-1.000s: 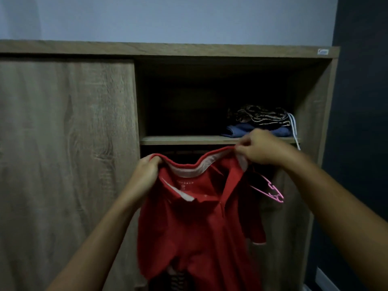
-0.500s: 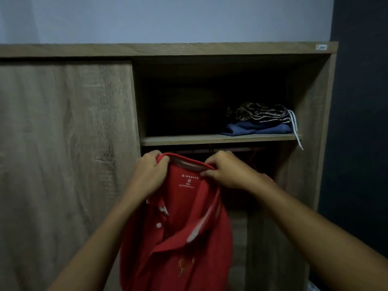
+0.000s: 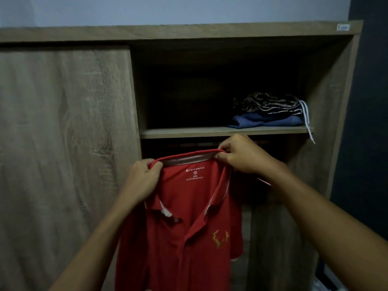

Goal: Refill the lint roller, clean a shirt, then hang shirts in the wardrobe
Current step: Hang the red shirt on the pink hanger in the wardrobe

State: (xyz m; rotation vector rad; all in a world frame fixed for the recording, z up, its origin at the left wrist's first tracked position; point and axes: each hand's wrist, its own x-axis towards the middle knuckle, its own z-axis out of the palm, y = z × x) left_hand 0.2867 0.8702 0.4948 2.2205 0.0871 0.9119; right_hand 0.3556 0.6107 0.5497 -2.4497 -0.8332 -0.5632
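Observation:
A red polo shirt point(image 3: 189, 227) with a gold antler emblem hangs in front of the open wardrobe point(image 3: 327, 122), its front facing me. My left hand point(image 3: 142, 179) grips the collar at its left end. My right hand point(image 3: 241, 156) pinches the collar at its right end, just under the shelf. A thin pink strip point(image 3: 263, 181), probably part of a hanger, shows below my right wrist. The hanging space behind the shirt is dark; its rail is barely visible.
The wardrobe's sliding door point(image 3: 63, 143) covers the left half. On the shelf point(image 3: 189, 131) lie folded clothes point(image 3: 268, 114), a patterned piece on a blue one, with a white cord hanging over the edge. A dark wall point(image 3: 369, 122) stands to the right.
The shirt was turned so that its front and emblem face me. My hands moved apart and spread the collar, the right hand rising toward the shelf. The pink hanger went almost out of sight.

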